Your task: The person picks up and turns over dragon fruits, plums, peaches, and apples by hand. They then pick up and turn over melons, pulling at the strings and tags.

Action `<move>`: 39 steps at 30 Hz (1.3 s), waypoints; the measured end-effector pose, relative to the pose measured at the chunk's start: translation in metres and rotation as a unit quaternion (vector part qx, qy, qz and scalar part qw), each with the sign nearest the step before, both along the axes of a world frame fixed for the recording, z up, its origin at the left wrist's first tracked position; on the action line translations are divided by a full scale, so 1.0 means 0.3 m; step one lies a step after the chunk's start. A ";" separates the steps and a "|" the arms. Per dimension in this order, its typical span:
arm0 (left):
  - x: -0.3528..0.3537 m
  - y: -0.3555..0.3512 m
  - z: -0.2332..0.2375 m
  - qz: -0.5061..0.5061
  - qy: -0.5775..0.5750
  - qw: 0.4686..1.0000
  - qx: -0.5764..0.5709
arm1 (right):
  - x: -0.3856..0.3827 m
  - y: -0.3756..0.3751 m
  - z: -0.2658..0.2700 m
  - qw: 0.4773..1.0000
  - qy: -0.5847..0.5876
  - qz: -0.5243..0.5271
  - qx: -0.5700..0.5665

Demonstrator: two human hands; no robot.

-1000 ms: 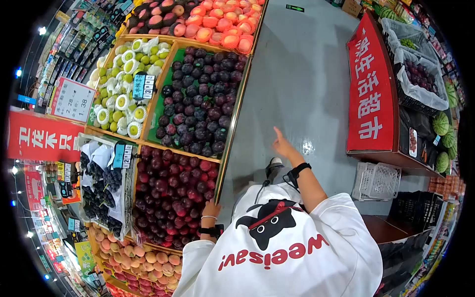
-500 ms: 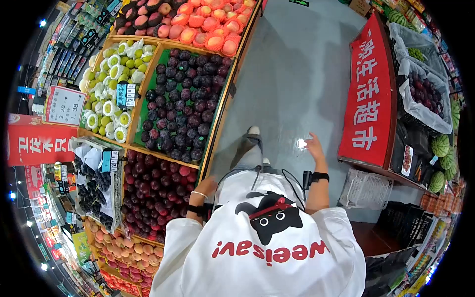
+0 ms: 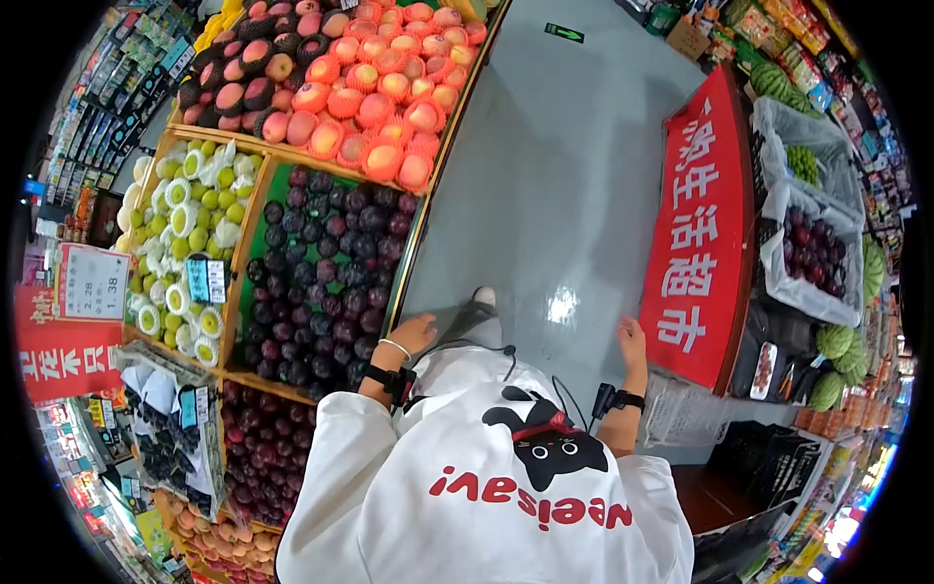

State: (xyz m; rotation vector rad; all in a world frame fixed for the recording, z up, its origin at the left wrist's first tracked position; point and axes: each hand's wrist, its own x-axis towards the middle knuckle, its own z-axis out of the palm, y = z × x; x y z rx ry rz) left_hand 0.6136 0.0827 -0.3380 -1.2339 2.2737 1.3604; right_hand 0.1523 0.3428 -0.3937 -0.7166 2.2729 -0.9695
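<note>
Plums (image 3: 326, 277), near-black, sit just left of my left hand (image 3: 413, 335), its fingers loosely extended. Red plums (image 3: 265, 453) lie farther back-left of those fingers, sleeved peaches (image 3: 384, 92) well ahead. Right hand (image 3: 631, 343) likewise extended, red banner (image 3: 691, 229) just right of its fingers.

Grocery shop, dark plums (image 3: 331, 284) in wooden bins (image 3: 234, 321), price sign (image 3: 92, 283), watermelons (image 3: 835, 341)

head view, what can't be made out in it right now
In the head view:
Palm of the left bare hand: hidden by its own back.
Right side of the dark red round plums: hidden by the white cloth shirt.
Fine print on the blue-and-white rectangular price tag: too small.
</note>
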 end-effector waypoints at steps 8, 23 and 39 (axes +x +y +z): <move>-0.046 -0.405 -0.050 0.037 0.024 0.998 -0.054 | -0.184 -0.436 0.041 0.997 -0.002 0.076 0.000; -0.258 -0.849 0.066 0.454 0.021 0.859 -0.234 | -0.396 -1.334 -0.018 0.947 -0.076 0.308 0.046; -0.430 -0.906 -0.054 0.712 0.093 0.684 -0.127 | 0.114 -2.343 0.238 0.727 -0.153 0.668 -0.045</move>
